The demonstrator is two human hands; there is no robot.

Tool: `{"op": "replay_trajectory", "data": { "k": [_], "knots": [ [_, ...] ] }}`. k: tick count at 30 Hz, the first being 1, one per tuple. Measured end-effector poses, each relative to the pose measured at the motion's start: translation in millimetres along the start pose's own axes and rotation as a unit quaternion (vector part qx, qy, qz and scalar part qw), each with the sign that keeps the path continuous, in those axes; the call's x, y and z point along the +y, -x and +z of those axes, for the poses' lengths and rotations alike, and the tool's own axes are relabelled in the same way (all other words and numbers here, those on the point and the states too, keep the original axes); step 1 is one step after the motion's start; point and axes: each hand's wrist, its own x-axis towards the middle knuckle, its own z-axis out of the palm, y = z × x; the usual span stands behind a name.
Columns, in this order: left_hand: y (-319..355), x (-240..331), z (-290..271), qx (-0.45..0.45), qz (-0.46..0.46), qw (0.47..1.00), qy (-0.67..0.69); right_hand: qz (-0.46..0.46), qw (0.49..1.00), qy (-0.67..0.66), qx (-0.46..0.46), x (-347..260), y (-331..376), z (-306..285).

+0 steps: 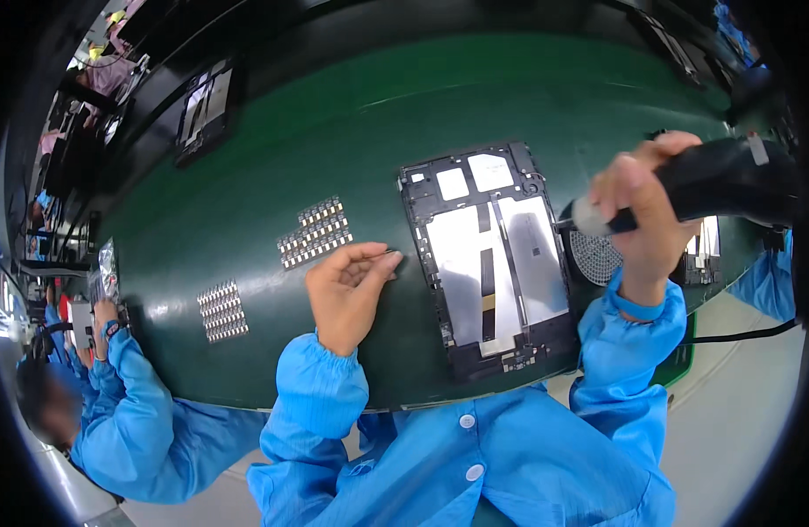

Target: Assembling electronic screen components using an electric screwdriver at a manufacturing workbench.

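Note:
My right hand [637, 198] is wrapped round a black electric screwdriver [729, 180] with a pale nose. Its thin bit points left, at the right edge of an opened tablet [545, 263]. The tablet lies on the green table with its silver battery panels and black frame showing. To its left, thumb and forefinger of my left hand [347, 294] are pinched together. A tiny dark sliver shows at the fingertips, too small to name. Beyond that hand lies a stepped block of small circuit boards [316, 233].
A second block of small boards [221, 312] lies farther left. Partly behind my right hand is a round dimpled tray [595, 257]. Another opened tablet [206, 110] rests at the far left. A co-worker in blue [141, 422] sits at left. A black cable [743, 335] runs at right.

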Motion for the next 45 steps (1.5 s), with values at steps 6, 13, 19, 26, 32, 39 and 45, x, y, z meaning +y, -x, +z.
{"op": "replay_trajectory", "data": {
  "k": [6, 13, 19, 26, 32, 39, 45],
  "knots": [
    [-10, 12, 4, -0.055, -0.06, 0.993, 0.086, 0.008, 0.986, 0.009, -0.169, 12, 8, 82],
    [-14, 5, -7, -0.045, -0.041, 0.995, 0.077, 0.056, 0.983, 0.024, -0.171, 36, 16, 93],
    [-15, 5, -22, -0.012, -0.022, 0.995, 0.096, 0.073, 0.988, -0.01, -0.136, 34, 18, 97],
    [-15, -3, 8, -0.114, -0.054, 0.988, 0.087, 0.018, 0.985, 0.002, -0.172, 17, 22, 97],
    [-23, -9, 15, -0.085, 0.01, 0.996, -0.003, 0.02, 0.979, 0.027, -0.202, 20, 32, 106],
    [-33, 9, 7, -0.126, -0.117, 0.984, -0.046, 0.028, 0.973, 0.034, -0.227, 27, 38, 113],
    [-43, 13, 2, -0.197, -0.147, 0.968, -0.046, 0.057, 0.977, 0.017, -0.203, 31, 37, 116]
  ]
}}
